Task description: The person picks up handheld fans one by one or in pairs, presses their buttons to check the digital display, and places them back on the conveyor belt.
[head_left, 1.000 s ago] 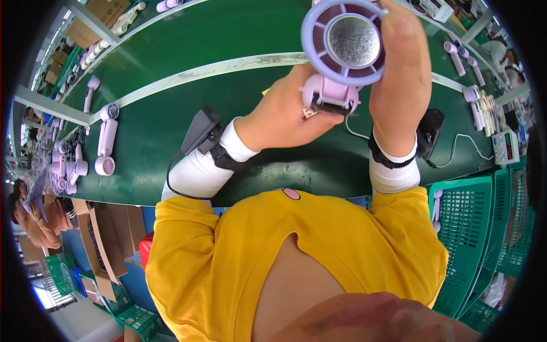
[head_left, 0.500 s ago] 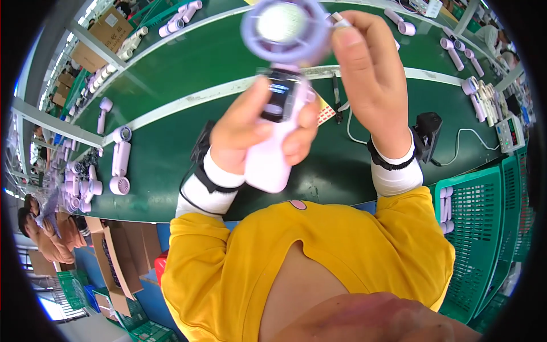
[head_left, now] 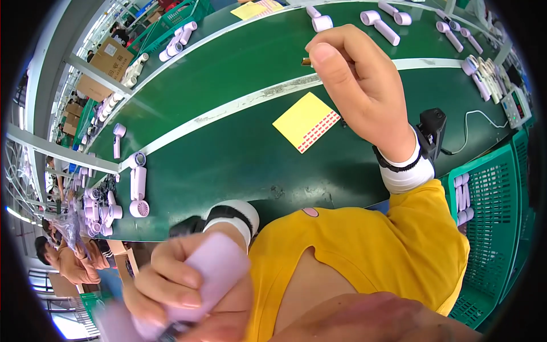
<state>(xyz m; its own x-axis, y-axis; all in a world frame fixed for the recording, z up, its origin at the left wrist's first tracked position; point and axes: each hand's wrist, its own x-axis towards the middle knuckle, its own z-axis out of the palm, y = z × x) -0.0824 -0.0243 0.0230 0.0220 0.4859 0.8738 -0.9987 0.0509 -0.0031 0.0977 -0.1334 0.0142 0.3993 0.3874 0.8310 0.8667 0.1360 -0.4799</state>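
My left hand (head_left: 188,279) is low at the left, close to my body, with its fingers wrapped round a lilac handheld fan (head_left: 219,265). The fan's body points up and right; its head end, toward the lower left, is smeared by motion. Above the bench, my right hand (head_left: 362,85) is closed in a pinch on a small metallic plug-like piece (head_left: 306,61), most of it hidden by thumb and forefinger. Beneath and left of that hand, a yellow sheet with red-and-white stickers (head_left: 302,117) lies on the green bench.
Lilac fans (head_left: 138,182) stand and lie at the bench's left end. More fans (head_left: 380,27) lie on the far strip. At right are a small meter box (head_left: 515,108) and a green crate (head_left: 484,228) holding fan parts. Another person (head_left: 74,259) sits far left.
My left hand has carried the fan from over the bench down and left, away from my right hand. The yellow sheet is now uncovered. My right hand has stayed raised, slightly lower.
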